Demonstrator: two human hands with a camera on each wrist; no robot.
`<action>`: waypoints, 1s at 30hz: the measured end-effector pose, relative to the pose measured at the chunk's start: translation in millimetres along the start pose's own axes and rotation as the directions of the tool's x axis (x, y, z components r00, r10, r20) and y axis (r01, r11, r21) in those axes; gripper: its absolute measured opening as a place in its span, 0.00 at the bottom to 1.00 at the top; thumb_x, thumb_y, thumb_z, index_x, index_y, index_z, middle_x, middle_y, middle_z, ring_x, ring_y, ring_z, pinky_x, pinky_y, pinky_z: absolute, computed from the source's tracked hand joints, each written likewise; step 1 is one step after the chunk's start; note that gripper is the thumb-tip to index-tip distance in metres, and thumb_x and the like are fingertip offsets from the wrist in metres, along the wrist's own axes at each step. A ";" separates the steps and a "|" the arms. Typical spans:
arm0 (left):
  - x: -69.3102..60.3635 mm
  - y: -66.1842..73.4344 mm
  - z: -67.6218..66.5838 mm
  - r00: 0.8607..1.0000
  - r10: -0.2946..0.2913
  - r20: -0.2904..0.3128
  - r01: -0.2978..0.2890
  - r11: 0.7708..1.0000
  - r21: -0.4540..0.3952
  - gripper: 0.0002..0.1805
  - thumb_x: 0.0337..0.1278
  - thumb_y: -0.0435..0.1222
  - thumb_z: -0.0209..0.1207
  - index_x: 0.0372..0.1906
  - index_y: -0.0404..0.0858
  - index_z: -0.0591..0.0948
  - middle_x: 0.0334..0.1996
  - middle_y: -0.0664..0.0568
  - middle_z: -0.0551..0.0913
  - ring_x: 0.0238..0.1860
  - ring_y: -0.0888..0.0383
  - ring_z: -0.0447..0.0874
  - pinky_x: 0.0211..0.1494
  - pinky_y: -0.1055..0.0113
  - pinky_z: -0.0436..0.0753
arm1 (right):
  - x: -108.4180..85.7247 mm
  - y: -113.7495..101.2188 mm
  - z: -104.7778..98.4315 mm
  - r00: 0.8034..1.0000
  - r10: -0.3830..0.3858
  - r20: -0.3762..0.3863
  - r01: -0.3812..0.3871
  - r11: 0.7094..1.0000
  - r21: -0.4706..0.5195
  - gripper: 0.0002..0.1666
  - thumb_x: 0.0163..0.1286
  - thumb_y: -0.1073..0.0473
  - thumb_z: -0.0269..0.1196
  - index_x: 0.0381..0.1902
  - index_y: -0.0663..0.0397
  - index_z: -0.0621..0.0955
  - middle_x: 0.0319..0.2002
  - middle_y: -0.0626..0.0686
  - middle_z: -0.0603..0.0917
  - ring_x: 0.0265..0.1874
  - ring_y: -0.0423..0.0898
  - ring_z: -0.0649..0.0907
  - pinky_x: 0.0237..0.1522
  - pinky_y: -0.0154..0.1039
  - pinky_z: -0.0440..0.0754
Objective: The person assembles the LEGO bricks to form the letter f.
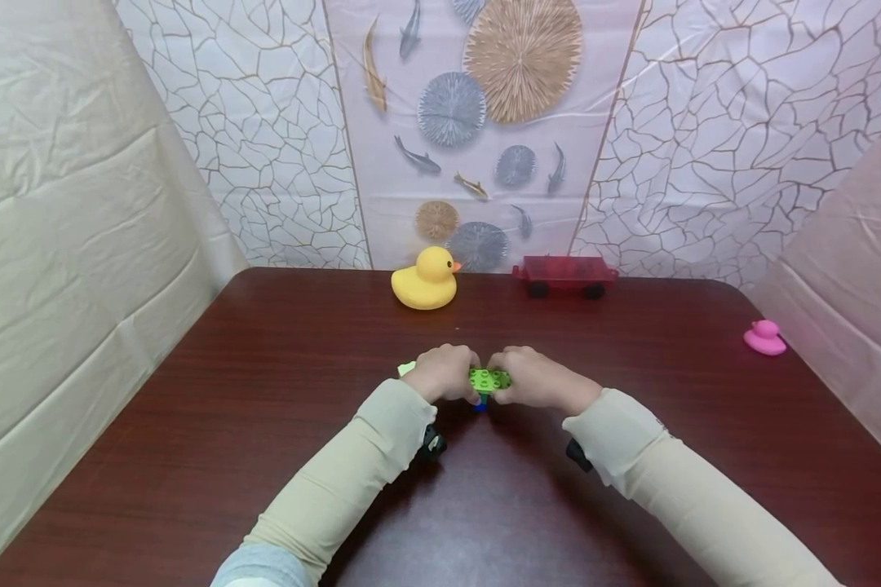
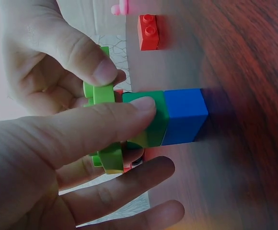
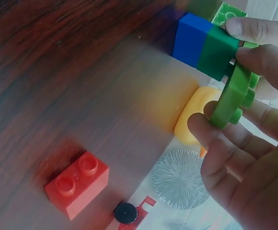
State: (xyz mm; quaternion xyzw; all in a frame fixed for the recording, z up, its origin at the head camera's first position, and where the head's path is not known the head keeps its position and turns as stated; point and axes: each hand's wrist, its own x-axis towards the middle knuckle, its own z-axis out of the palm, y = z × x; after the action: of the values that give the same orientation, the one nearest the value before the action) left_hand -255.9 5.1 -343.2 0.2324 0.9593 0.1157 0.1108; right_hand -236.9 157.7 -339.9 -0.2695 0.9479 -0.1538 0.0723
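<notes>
A blue brick (image 2: 186, 116) stands on the table with a dark green brick (image 2: 148, 115) stacked on it. On top lies a lime-green studded piece (image 1: 484, 380), wider than the stack; a small gap shows between them in the right wrist view. My left hand (image 1: 444, 372) holds the dark green brick, its thumb (image 2: 124, 117) along one side. My right hand (image 1: 542, 380) pinches the lime piece between thumb and fingers. Beyond the left thumb, a light green block (image 3: 229, 13) shows its hollow underside. A red brick (image 3: 77, 184) lies apart, hidden in the head view.
At the table's back edge sit a yellow duck (image 1: 426, 281) and a red toy wagon (image 1: 567, 275) with black wheels. A pink duck (image 1: 765, 337) is at the right edge. Patterned cloth (image 1: 264, 122) hangs behind the dark wooden table (image 1: 213, 424).
</notes>
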 end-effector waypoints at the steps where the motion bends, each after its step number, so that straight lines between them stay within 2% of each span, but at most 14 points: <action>1: -0.2 0.1 0.1 1.000 0.000 0.000 0.000 1.000 0.003 0.16 0.31 0.45 0.69 0.31 0.48 0.79 0.21 0.59 0.75 0.25 0.60 0.71 0.24 0.65 0.68 | 0.5 0.0 0.4 1.000 0.001 0.000 -0.001 1.000 -0.002 0.15 0.50 0.58 0.64 0.37 0.58 0.78 0.29 0.47 0.74 0.28 0.44 0.71 0.30 0.37 0.71; 16: 1.3 0.2 1.1 1.000 0.005 -0.003 -0.005 1.000 0.011 0.18 0.31 0.46 0.69 0.35 0.48 0.79 0.23 0.60 0.74 0.26 0.60 0.72 0.23 0.64 0.68 | 4.0 -1.7 -1.9 0.999 -0.036 0.012 0.036 0.999 -0.035 0.10 0.50 0.60 0.65 0.30 0.56 0.79 0.23 0.45 0.74 0.23 0.42 0.71 0.27 0.35 0.70; 24: 1.5 0.2 1.0 1.000 -0.004 0.001 0.004 1.000 -0.002 0.18 0.29 0.46 0.70 0.33 0.48 0.79 0.22 0.60 0.75 0.25 0.60 0.72 0.24 0.64 0.68 | 3.9 -4.1 -3.1 0.998 -0.067 0.007 0.067 0.997 -0.041 0.09 0.48 0.60 0.66 0.29 0.56 0.78 0.22 0.45 0.74 0.22 0.42 0.71 0.26 0.34 0.70; 30: 1.1 0.4 -0.1 1.000 -0.002 0.010 0.002 1.000 0.005 0.18 0.30 0.46 0.69 0.33 0.48 0.79 0.22 0.60 0.75 0.25 0.60 0.72 0.24 0.64 0.68 | 4.9 -3.8 -3.4 0.998 -0.063 0.015 0.064 0.996 -0.061 0.10 0.48 0.60 0.66 0.30 0.54 0.79 0.22 0.44 0.74 0.22 0.41 0.71 0.26 0.34 0.70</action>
State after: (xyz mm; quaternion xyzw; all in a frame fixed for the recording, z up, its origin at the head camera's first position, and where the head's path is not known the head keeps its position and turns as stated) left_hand -256.7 6.0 -343.2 0.2321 0.9593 0.1121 0.1153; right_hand -239.9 152.9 -335.7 -0.3027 0.9426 -0.1250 0.0652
